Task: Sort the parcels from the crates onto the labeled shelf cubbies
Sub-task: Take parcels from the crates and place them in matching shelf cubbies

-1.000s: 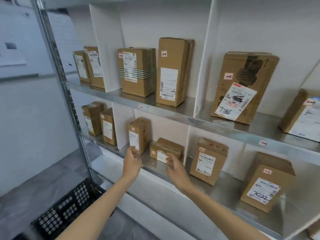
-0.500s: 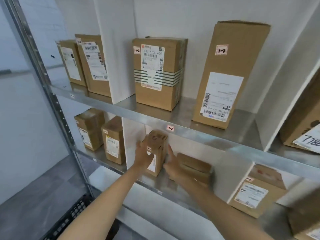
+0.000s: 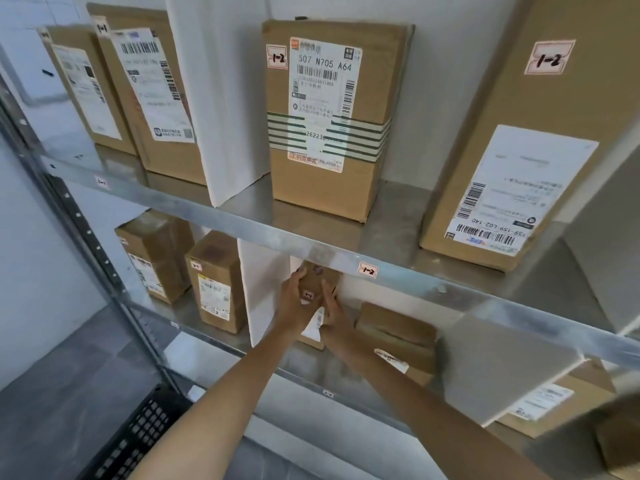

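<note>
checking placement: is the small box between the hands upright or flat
Upright: the small box stands on end, left hand and right hand at its sides.

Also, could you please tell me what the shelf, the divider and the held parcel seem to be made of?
Shelf: apparently bare sheet metal, dull grey, with blurred reflections on top.
Divider: matte white board, possibly foam or plastic; the look leaves it open.
Parcel: brown cardboard, matte, with a small paper sticker on its front.

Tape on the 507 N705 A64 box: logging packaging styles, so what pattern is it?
Horizontal dark-green and pale stripes on the tape, clearest in head view.
</note>
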Demonstrator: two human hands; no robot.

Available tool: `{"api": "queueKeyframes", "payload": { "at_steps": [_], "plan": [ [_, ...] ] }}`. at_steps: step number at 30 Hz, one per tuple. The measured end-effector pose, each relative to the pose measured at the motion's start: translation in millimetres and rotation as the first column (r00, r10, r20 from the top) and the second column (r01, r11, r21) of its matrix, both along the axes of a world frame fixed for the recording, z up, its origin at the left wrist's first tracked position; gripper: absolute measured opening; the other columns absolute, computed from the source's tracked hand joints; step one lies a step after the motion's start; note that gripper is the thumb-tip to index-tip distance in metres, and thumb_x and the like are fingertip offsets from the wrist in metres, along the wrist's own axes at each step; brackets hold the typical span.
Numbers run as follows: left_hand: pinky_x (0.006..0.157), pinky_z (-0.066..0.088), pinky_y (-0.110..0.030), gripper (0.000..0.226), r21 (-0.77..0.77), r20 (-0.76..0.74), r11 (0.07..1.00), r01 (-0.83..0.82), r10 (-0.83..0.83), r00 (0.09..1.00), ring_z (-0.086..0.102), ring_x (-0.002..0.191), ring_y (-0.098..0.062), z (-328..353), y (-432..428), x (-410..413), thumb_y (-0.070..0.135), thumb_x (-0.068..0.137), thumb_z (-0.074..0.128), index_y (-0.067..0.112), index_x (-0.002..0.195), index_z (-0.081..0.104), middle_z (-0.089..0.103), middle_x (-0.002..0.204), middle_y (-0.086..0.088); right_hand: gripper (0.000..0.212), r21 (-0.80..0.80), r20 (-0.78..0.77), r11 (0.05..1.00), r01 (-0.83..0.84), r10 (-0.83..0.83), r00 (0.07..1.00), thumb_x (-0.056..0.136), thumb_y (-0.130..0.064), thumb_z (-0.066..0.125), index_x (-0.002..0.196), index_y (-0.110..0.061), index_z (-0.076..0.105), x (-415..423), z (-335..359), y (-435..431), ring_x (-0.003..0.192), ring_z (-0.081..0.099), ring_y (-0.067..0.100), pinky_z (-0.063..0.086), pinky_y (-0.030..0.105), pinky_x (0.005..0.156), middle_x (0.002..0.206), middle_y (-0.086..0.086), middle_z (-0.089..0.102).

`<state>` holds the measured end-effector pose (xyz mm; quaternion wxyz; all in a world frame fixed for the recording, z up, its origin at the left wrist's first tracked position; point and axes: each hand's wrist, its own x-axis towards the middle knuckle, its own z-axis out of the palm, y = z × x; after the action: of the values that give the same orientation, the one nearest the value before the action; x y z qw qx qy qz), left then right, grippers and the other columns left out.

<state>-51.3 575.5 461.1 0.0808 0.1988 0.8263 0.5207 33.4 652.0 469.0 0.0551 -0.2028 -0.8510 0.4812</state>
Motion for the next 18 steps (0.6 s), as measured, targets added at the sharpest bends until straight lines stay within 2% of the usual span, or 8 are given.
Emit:
{"api": "queueKeyframes", "payload": {
  "at_steps": [2,4,6,9,10,12,15,18],
  "plan": [
    [0.074,0.035,0.003,0.066,0.006,-0.001,1.000,-0.011,0.011,1.000,0.044,0.102,-0.007,0,2,4,0.011,0.078,0.074,0.007,0.135,0.040,0.046,0.119,0.000,0.099,0.005,0.008,1.000,-0.013,0.013,1.000,0.071,0.021,0.039,0.150,-0.030,0.007,0,0,2,0.140,0.028,0.024,0.041,0.033,0.099,0.160,0.002,-0.003],
    [0.083,0.037,-0.005,0.068,0.005,0.003,1.000,-0.026,0.026,1.000,0.044,0.110,-0.011,-2,4,6,0.014,0.078,0.074,0.011,0.136,0.038,0.046,0.128,-0.005,0.097,0.004,0.012,0.999,-0.033,0.032,0.999,0.073,0.021,0.042,0.150,-0.025,0.005,1,-1,4,0.143,0.022,0.022,0.037,0.028,0.102,0.160,0.003,-0.003],
    [0.092,0.038,-0.017,0.072,-0.012,-0.006,1.000,-0.010,0.010,1.000,0.044,0.121,-0.019,-2,3,7,0.016,0.077,0.075,0.015,0.138,0.035,0.043,0.135,-0.009,0.097,-0.002,0.010,0.999,-0.055,0.055,0.998,0.074,0.022,0.043,0.151,-0.023,0.004,5,-1,5,0.142,0.024,0.023,0.038,0.029,0.103,0.159,0.003,-0.002],
    [0.095,0.036,-0.020,0.079,-0.032,0.009,0.999,0.017,-0.017,1.000,0.039,0.128,-0.021,6,0,11,0.012,0.078,0.074,0.014,0.143,0.028,0.032,0.143,-0.010,0.095,0.013,-0.015,0.997,-0.077,0.077,0.997,0.075,0.023,0.038,0.150,-0.023,0.002,11,4,8,0.146,0.012,0.022,0.031,0.019,0.102,0.160,0.003,-0.003],
    [0.098,0.035,-0.022,0.078,-0.045,-0.007,0.999,0.013,-0.014,1.000,0.037,0.130,-0.022,11,-2,15,0.012,0.080,0.071,0.012,0.143,0.026,0.028,0.145,-0.011,0.093,0.038,-0.032,0.997,-0.063,0.064,0.997,0.078,0.022,0.037,0.150,-0.024,0.002,13,7,8,0.147,0.009,0.021,0.029,0.020,0.106,0.160,0.003,0.000],
    [0.105,0.031,-0.028,0.069,-0.099,-0.087,0.995,-0.019,0.010,0.996,0.030,0.134,-0.023,20,-8,30,0.012,0.087,0.063,0.009,0.144,0.024,0.026,0.147,-0.011,0.086,0.103,-0.121,0.995,-0.009,0.021,0.992,0.083,0.016,0.038,0.148,-0.031,0.005,21,13,7,0.145,0.015,0.020,0.025,0.028,0.114,0.158,0.004,0.011],
    [0.105,0.029,-0.022,0.049,-0.080,-0.207,0.995,-0.058,0.040,0.977,0.035,0.131,-0.018,29,-24,61,0.014,0.093,0.049,0.018,0.139,0.033,0.038,0.140,-0.002,0.076,0.177,-0.282,0.981,0.076,-0.024,0.959,0.089,0.007,0.041,0.147,-0.033,0.014,37,16,1,0.138,0.033,0.021,0.032,0.038,0.113,0.152,0.006,0.031],
    [0.094,0.044,-0.017,0.027,0.048,-0.271,0.992,-0.116,0.124,0.955,0.052,0.111,-0.010,38,-51,94,0.011,0.095,0.046,0.021,0.120,0.050,0.054,0.119,0.007,0.057,0.234,-0.360,0.969,0.077,0.012,0.933,0.087,-0.005,0.042,0.138,-0.029,0.037,53,22,-22,0.130,0.043,0.020,0.039,0.038,0.108,0.139,-0.005,0.047]
  ]
}}
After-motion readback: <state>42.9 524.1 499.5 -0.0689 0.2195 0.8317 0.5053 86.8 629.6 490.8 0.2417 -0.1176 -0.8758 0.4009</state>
